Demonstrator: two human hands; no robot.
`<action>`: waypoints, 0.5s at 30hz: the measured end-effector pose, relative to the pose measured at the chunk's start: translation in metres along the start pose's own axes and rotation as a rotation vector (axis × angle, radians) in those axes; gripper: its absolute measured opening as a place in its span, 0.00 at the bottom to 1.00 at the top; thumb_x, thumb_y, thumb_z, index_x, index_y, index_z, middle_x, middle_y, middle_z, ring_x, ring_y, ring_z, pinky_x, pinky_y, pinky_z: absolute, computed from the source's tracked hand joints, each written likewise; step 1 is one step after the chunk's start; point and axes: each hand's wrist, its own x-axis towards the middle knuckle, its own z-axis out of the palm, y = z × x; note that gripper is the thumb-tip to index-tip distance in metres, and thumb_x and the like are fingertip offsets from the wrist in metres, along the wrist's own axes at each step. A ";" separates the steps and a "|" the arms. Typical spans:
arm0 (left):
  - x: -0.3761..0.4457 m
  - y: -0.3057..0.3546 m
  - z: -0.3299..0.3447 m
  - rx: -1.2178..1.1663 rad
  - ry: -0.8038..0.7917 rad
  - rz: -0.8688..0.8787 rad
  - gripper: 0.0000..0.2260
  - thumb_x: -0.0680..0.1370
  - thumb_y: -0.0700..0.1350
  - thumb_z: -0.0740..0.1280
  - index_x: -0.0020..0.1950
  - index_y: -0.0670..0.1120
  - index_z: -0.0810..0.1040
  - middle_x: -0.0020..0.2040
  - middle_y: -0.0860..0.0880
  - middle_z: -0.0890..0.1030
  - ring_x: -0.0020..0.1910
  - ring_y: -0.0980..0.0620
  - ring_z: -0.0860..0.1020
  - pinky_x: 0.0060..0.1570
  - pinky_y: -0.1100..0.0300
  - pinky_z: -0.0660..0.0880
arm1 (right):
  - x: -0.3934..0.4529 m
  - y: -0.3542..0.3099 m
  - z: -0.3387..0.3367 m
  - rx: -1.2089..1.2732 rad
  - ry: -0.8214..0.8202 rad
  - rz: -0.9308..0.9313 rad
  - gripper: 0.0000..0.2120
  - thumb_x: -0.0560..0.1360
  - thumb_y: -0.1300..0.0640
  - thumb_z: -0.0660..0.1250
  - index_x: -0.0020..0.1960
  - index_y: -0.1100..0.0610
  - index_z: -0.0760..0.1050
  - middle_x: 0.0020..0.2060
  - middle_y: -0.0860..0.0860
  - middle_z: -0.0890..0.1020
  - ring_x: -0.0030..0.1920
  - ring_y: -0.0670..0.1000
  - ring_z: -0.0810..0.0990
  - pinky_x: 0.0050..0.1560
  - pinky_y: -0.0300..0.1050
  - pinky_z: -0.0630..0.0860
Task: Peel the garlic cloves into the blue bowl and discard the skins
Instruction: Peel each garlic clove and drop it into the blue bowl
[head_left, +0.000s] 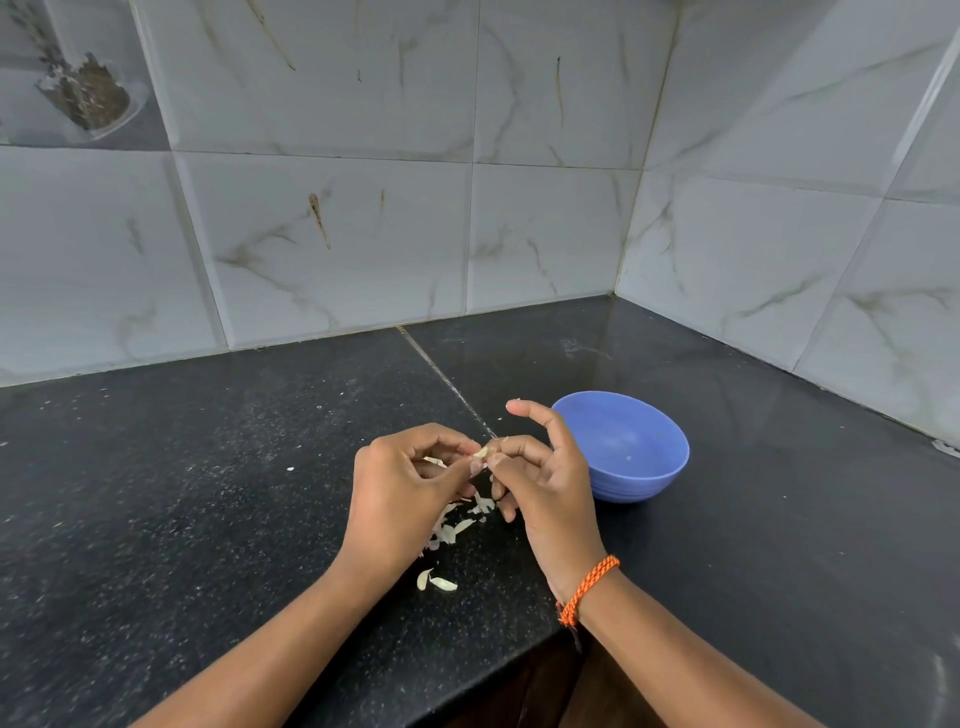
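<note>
- The left hand (400, 488) and right hand (540, 467) meet fingertip to fingertip above the black counter (208, 493), both pinching one small garlic clove (481, 453).
- The right index finger sticks up free.
- Loose skins (457, 525) lie on the counter beneath the hands.
- The blue bowl (631, 447) sits just right of the right hand.

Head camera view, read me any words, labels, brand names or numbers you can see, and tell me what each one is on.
None: no readable text anywhere in the head view.
The blue bowl is plain, with no label or brand mark.
The orange bracelet is braided cord, no lettering.
The wall tiles carry only marble veining and stains.
</note>
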 end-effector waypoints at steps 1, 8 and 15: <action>-0.001 0.000 0.001 0.034 0.003 0.016 0.05 0.77 0.39 0.79 0.47 0.50 0.89 0.41 0.52 0.89 0.37 0.51 0.88 0.45 0.45 0.87 | 0.000 0.000 0.000 -0.017 0.015 -0.012 0.24 0.80 0.68 0.70 0.70 0.48 0.72 0.44 0.58 0.86 0.34 0.52 0.77 0.31 0.47 0.72; -0.003 0.000 0.003 0.127 -0.006 0.069 0.08 0.76 0.40 0.80 0.44 0.53 0.89 0.39 0.57 0.88 0.38 0.54 0.88 0.43 0.44 0.86 | -0.002 0.000 -0.002 -0.170 0.067 -0.094 0.20 0.79 0.68 0.71 0.64 0.49 0.72 0.39 0.54 0.87 0.34 0.55 0.80 0.39 0.40 0.78; 0.000 -0.002 0.001 0.044 -0.041 -0.002 0.05 0.76 0.41 0.81 0.44 0.51 0.89 0.40 0.52 0.89 0.38 0.49 0.88 0.47 0.41 0.86 | -0.003 -0.003 0.000 -0.084 0.046 -0.053 0.21 0.79 0.69 0.69 0.66 0.51 0.73 0.40 0.56 0.86 0.33 0.47 0.78 0.34 0.39 0.74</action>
